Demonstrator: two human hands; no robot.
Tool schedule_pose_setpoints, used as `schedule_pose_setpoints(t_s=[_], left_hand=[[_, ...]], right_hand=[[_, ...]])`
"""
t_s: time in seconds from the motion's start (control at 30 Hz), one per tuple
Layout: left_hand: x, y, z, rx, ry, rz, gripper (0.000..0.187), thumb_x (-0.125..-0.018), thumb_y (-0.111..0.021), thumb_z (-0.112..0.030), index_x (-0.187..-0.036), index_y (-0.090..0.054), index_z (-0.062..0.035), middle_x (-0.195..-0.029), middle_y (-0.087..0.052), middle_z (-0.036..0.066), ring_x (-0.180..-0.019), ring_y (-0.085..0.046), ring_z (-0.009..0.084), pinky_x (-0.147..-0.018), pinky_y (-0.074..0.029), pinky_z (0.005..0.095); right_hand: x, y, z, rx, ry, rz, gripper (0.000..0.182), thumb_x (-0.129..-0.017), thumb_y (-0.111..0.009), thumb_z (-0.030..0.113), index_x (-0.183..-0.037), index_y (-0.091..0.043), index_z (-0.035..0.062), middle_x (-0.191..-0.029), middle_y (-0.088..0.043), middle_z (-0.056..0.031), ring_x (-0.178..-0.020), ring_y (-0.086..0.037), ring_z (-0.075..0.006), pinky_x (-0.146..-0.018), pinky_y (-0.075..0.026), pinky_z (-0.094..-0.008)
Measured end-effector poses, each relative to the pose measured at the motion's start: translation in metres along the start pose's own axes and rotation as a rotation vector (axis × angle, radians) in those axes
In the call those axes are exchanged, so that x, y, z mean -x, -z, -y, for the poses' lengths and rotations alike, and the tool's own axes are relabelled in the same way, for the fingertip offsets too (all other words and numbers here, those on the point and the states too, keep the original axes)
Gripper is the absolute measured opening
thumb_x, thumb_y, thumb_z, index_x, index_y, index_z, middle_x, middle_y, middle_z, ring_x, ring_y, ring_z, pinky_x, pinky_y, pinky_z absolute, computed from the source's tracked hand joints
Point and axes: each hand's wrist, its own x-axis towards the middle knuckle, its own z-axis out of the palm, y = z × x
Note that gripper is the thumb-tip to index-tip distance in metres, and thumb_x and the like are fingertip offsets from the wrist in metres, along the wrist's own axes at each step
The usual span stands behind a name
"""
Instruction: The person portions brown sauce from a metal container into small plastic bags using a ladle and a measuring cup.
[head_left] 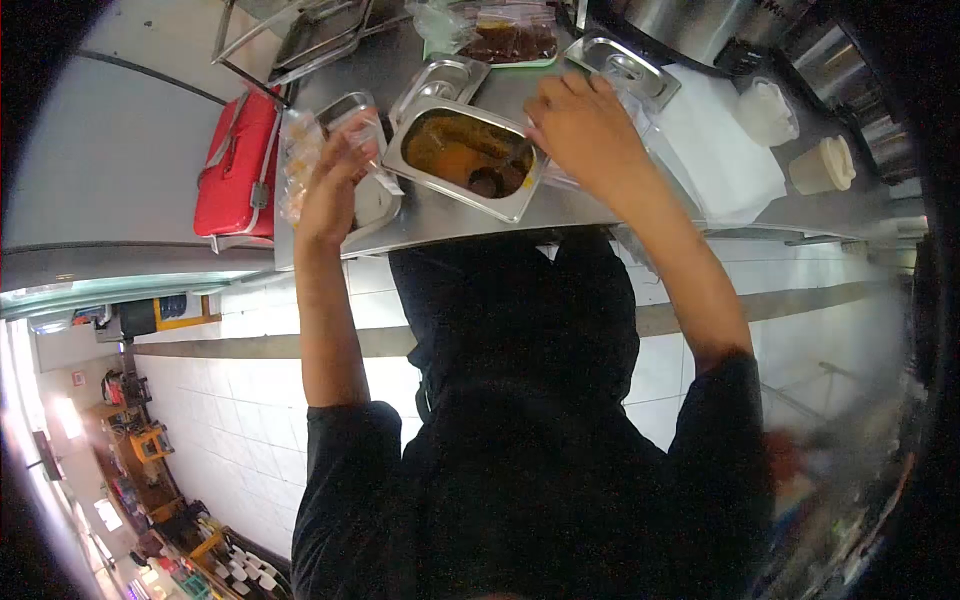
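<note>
Nearest to us, our forearms reach forward from black sleeves [350,440], the left nearly straight up the view, the right slanting inward. Our left hand [335,185] bends over clear plastic packaging [298,160] above a metal tray [375,205]; we cannot tell whether its fingers grip the plastic. Our right hand [580,125] arches palm-down at the right end of the steel pan [450,190], fingers curled; its fingertips are partly hidden, so we cannot tell if they grasp anything. The pan sits on the tabletop [505,95] between our hands, with yellow-brown sauce inside. A dark ladle [486,182] lies in it, its bowl visible, the handle's end hard to make out. Farther off, bagged dark food [510,42] and a steel pot [680,25] are cut off by the upper edge.
</note>
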Motion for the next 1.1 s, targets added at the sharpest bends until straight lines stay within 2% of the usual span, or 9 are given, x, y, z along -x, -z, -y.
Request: schedule_pose_setpoints(t_s=[0.1,0.33,0.43,0.5,0.6,0.73,0.8,1.03,1.1], left_hand=[[-0.013,-0.011,0.004,0.119,0.165,0.072,0.057,-0.086,-0.064,-0.030,-0.136,-0.052,-0.0056,-0.138,-0.052,0.008,-0.127,-0.045,0.0217,-0.109,-0.029,0.0338],[-0.043,-0.029,-0.022,0.069,0.194,0.337,0.058,-0.086,-0.065,-0.041,-0.132,-0.056,-0.0071,-0.136,-0.053,0.008,-0.129,-0.043,0.0226,-0.112,-0.027,0.0345],[-0.042,-0.042,-0.029,0.017,0.122,0.334,0.060,-0.085,-0.066,-0.044,-0.132,-0.056,-0.0076,-0.135,-0.054,0.009,-0.129,-0.044,0.0231,-0.112,-0.027,0.0346],[-0.035,-0.050,-0.036,0.021,0.104,0.333,0.061,-0.085,-0.066,-0.044,-0.132,-0.056,-0.0073,-0.135,-0.054,0.009,-0.129,-0.044,0.0230,-0.112,-0.027,0.0346],[-0.029,-0.056,-0.043,0.060,0.098,0.357,0.061,-0.086,-0.065,-0.045,-0.133,-0.056,-0.0070,-0.135,-0.053,0.009,-0.129,-0.043,0.0231,-0.112,-0.027,0.0348],[-0.022,-0.066,-0.056,0.117,0.124,0.394,0.060,-0.087,-0.064,-0.046,-0.132,-0.057,-0.0072,-0.137,-0.052,0.009,-0.131,-0.041,0.0232,-0.113,-0.024,0.0342],[-0.025,-0.068,-0.056,0.068,0.102,0.371,0.058,-0.088,-0.062,-0.044,-0.132,-0.057,-0.0074,-0.138,-0.052,0.009,-0.133,-0.039,0.0229,-0.114,-0.021,0.0337],[-0.040,-0.060,-0.044,0.073,0.092,0.359,0.051,-0.090,-0.058,-0.040,-0.131,-0.059,-0.0090,-0.144,-0.048,0.007,-0.141,-0.030,0.0219,-0.118,-0.013,0.0349],[-0.042,-0.062,-0.045,0.066,0.093,0.394,0.051,-0.091,-0.058,-0.041,-0.131,-0.059,-0.0096,-0.144,-0.049,0.007,-0.140,-0.031,0.0219,-0.118,-0.013,0.0354]], right_hand=[[0.026,0.020,0.015,-0.067,0.006,0.037,0.016,-0.083,-0.061,0.020,-0.088,-0.072,0.0094,-0.099,-0.064,-0.0071,-0.103,-0.057,-0.0236,-0.089,-0.043,-0.0398],[0.045,0.052,0.025,-0.038,-0.026,0.020,0.018,-0.079,-0.060,0.015,-0.088,-0.072,0.0067,-0.096,-0.063,-0.0056,-0.099,-0.054,-0.0214,-0.086,-0.042,-0.0361],[0.045,0.048,0.026,-0.048,-0.088,-0.177,0.016,-0.079,-0.060,0.015,-0.086,-0.072,0.0068,-0.096,-0.061,-0.0050,-0.096,-0.054,-0.0213,-0.084,-0.042,-0.0364],[0.043,0.043,0.026,0.039,0.023,-0.265,0.014,-0.078,-0.061,0.014,-0.083,-0.071,0.0067,-0.093,-0.058,-0.0044,-0.094,-0.054,-0.0214,-0.083,-0.043,-0.0366],[0.041,0.031,0.031,0.105,0.031,-0.328,0.025,-0.076,-0.064,0.015,-0.098,-0.070,0.0052,-0.091,-0.053,-0.0021,-0.087,-0.054,-0.0179,-0.080,-0.046,-0.0327],[0.050,0.006,0.041,0.065,0.057,-0.213,0.021,-0.076,-0.063,0.015,-0.094,-0.070,0.0053,-0.092,-0.052,-0.0027,-0.083,-0.056,-0.0177,-0.073,-0.048,-0.0303],[0.057,0.006,0.052,0.079,0.040,-0.038,0.017,-0.077,-0.063,0.014,-0.090,-0.069,0.0061,-0.090,-0.051,-0.0025,-0.084,-0.057,-0.0182,-0.069,-0.047,-0.0291],[0.052,0.026,0.051,0.057,-0.032,-0.136,0.019,-0.079,-0.061,0.015,-0.095,-0.068,0.0068,-0.091,-0.052,-0.0026,-0.086,-0.056,-0.0180,-0.070,-0.047,-0.0312],[0.047,0.006,0.049,0.044,0.075,-0.130,0.022,-0.080,-0.060,0.016,-0.098,-0.068,0.0070,-0.093,-0.054,-0.0026,-0.090,-0.055,-0.0178,-0.072,-0.046,-0.0324]])
